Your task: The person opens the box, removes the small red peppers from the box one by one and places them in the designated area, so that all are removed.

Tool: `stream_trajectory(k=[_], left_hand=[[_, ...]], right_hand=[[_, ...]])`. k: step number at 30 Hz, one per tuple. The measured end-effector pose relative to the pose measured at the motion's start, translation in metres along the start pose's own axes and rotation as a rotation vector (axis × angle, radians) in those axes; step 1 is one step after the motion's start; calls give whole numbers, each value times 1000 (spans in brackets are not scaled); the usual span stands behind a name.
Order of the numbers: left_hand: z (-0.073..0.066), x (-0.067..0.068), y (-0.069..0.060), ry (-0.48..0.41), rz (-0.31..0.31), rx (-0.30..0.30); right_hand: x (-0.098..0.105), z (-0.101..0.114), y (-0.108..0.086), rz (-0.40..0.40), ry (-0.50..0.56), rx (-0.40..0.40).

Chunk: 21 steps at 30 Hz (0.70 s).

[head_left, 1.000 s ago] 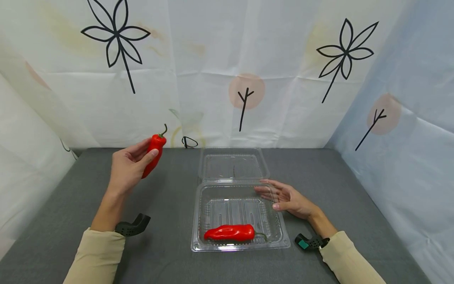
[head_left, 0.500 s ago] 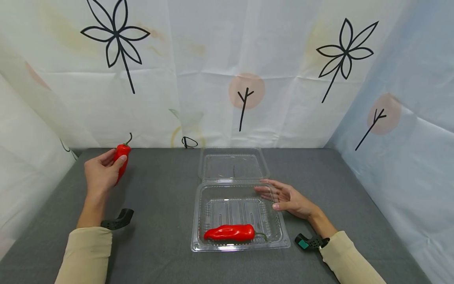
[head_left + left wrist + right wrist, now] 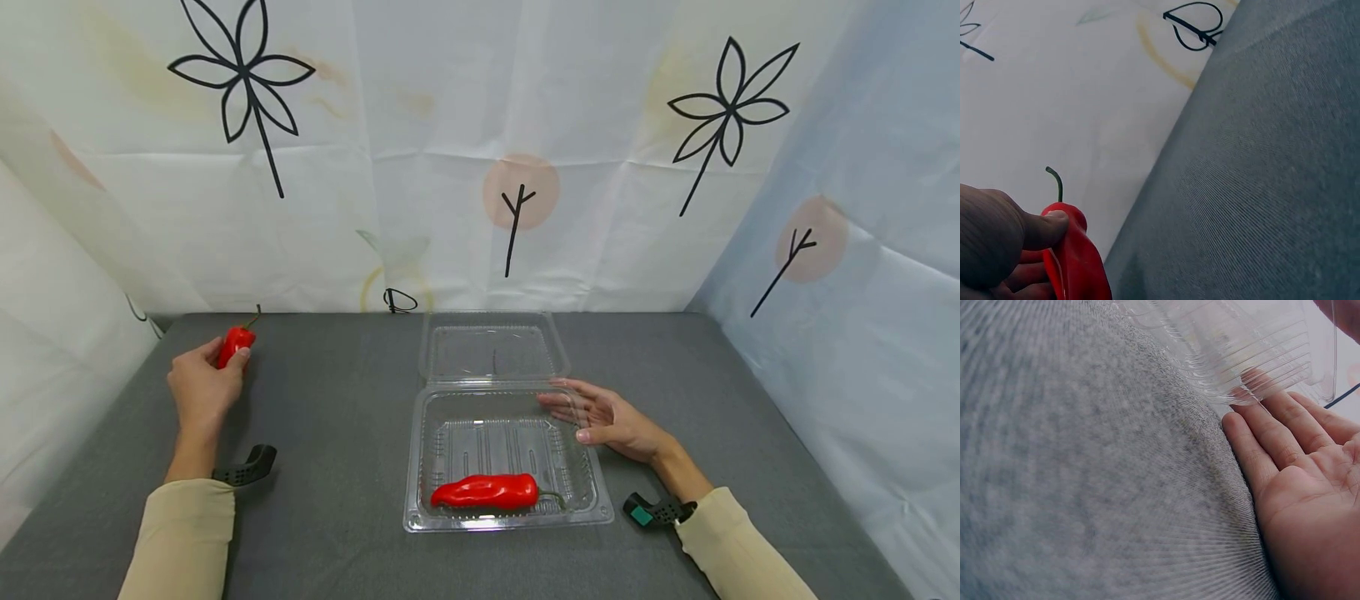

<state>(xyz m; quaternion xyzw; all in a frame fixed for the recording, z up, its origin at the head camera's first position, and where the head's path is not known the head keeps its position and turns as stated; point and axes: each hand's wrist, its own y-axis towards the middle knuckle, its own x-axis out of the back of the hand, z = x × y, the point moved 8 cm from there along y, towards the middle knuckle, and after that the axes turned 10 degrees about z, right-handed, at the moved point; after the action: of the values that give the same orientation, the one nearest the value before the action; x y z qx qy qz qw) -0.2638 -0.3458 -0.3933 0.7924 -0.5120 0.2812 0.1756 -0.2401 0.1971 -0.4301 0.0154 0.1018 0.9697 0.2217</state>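
My left hand [image 3: 201, 390] is at the far left of the table, pinching a red pepper [image 3: 237, 340] between thumb and fingers. In the left wrist view the pepper [image 3: 1082, 265] points its green stem up, the thumb pressed on it just below the stem. A clear plastic clamshell container [image 3: 414, 467] lies unfolded in the middle, lid back. Inside its base, near the front, lies a second red pepper [image 3: 487, 492]. Beside the container's right wall rests my right hand [image 3: 621, 427]. Its fingers [image 3: 1272, 437] are straight and reach against the clear plastic.
A grey cloth [image 3: 337, 433] covers the table. White printed fabric [image 3: 450, 125] stands along the back and the sides. The clear lid [image 3: 495, 346] spreads toward the back edge.
My left hand has carried its pepper left, away from the container, and then lowered it toward the table. The right hand, the container and the pepper inside have stayed in place.
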Motion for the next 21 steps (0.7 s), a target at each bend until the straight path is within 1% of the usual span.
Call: stream_trajectory(k=[5,9,15,21], left_hand=[[10,-2,4,15,1,8],[17,0,6,22,-16,5],[28,4,7,45,-57,1],[30,7,8,92,-82,-2]], right_hand=[[-1,0,0,-1,0,-8],[-1,1,1,-11,-11,-21],[-1,2,1,-11,-20,-20],[0,1,1,-11,-19,-18]])
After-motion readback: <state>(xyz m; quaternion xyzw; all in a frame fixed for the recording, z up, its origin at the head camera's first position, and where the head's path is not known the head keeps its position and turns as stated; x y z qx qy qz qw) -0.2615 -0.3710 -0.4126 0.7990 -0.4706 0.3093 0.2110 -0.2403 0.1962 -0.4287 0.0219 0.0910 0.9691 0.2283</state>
